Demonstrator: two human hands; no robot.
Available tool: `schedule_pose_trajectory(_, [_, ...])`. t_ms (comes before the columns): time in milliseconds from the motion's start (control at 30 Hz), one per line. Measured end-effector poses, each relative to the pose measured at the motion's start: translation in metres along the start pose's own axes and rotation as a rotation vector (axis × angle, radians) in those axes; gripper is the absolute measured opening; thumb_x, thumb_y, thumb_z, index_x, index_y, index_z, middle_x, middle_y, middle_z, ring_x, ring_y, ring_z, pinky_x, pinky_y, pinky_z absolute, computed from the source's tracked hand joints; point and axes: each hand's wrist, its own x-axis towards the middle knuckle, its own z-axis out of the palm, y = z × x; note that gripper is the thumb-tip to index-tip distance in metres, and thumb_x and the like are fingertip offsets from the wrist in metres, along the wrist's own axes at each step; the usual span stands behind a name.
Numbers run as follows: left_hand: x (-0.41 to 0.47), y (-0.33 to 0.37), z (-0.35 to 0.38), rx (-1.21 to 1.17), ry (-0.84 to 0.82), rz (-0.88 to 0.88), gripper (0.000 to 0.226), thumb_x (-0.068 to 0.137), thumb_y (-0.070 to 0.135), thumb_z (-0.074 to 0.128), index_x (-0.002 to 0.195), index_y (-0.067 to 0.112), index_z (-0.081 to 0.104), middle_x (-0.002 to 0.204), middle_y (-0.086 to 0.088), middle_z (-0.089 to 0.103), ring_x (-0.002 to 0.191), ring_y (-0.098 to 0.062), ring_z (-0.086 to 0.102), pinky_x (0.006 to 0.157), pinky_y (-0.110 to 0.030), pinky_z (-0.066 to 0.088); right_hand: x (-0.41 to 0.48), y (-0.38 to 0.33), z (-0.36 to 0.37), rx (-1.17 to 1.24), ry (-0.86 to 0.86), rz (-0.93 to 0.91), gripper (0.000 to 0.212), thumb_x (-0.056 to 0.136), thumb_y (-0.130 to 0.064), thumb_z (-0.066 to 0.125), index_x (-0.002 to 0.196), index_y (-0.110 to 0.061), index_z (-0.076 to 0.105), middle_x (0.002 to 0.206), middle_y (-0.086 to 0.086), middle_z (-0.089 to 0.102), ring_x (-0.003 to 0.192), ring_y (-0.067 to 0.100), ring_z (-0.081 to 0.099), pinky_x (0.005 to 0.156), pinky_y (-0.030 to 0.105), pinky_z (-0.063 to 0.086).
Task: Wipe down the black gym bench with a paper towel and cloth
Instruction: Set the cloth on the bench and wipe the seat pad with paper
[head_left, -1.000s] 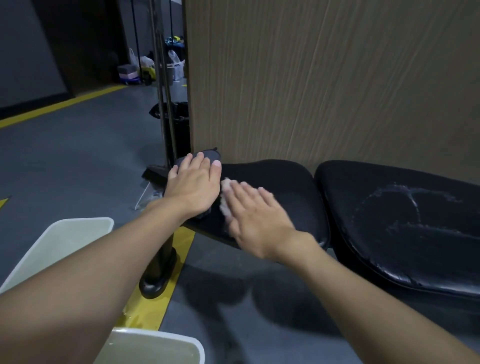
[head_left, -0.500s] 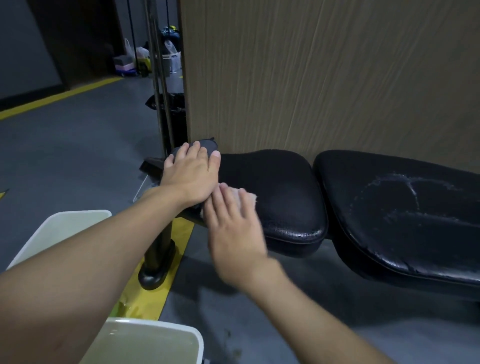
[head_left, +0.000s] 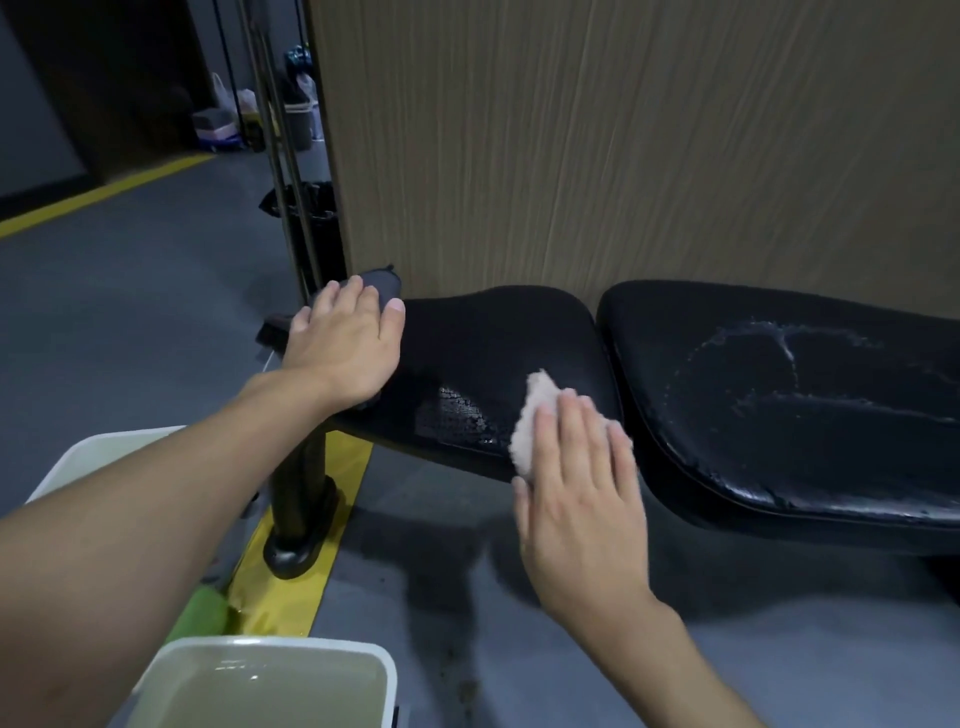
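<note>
Bench (head_left: 493, 332) bears flat left hand (head_left: 345, 345); right hand (head_left: 576, 483) presses towel (head_left: 530, 421).

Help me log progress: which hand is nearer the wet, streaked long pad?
Right. The right hand wipes the seat pad beside the long pad; the left hand rests at the seat pad's opposite end.
</note>
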Motion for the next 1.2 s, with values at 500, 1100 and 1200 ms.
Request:
schedule_pose_trajectory(500, [0.007, 0.012, -0.019, 0.271, -0.171, 0.007, 0.056, 0.091, 0.069, 0.024, 0.143, 0.05, 0.031, 0.161, -0.001, 0.012, 0.147, -0.034, 0.007, 0.103, -0.068, 0.024, 0.079, -0.003, -0.018, 0.085, -0.421, 0.401, 0.089, 0.099, -0.06, 0.023, 0.152, 0.009, 0.001, 0.157, 0.037, 0.007, 0.147, 0.046, 0.013, 0.114, 0.052, 0.023])
schedule_pose_trajectory(1100, [0.027, 0.009, -0.014, -0.074, -0.367, -0.464, 0.099, 0.08, 0.076, 0.047, 0.152, 0.04, -0.011, 0.163, -0.009, -0.008, 0.142, -0.046, 0.019, 0.112, -0.055, 0.027, 0.183, 0.041, 0.022, 0.111, -0.578, 0.216, 0.092, 0.09, -0.063, 0.005, 0.151, 0.003, 0.021, 0.155, 0.029, 0.024, 0.144, 0.042, 0.021, 0.117, 0.052, 0.02])
schedule_pose_trajectory(1200, [0.032, 0.011, -0.021, -0.123, -0.443, -0.471, 0.09, 0.088, 0.07, 0.041, 0.151, 0.039, -0.014, 0.162, -0.011, -0.012, 0.143, -0.048, 0.014, 0.115, -0.052, 0.021, 0.211, 0.052, 0.03, 0.152, -0.736, 0.185, 0.077, 0.099, -0.059, 0.017, 0.156, -0.007, 0.008, 0.163, 0.018, 0.007, 0.151, 0.032, -0.001, 0.122, 0.046, 0.001])
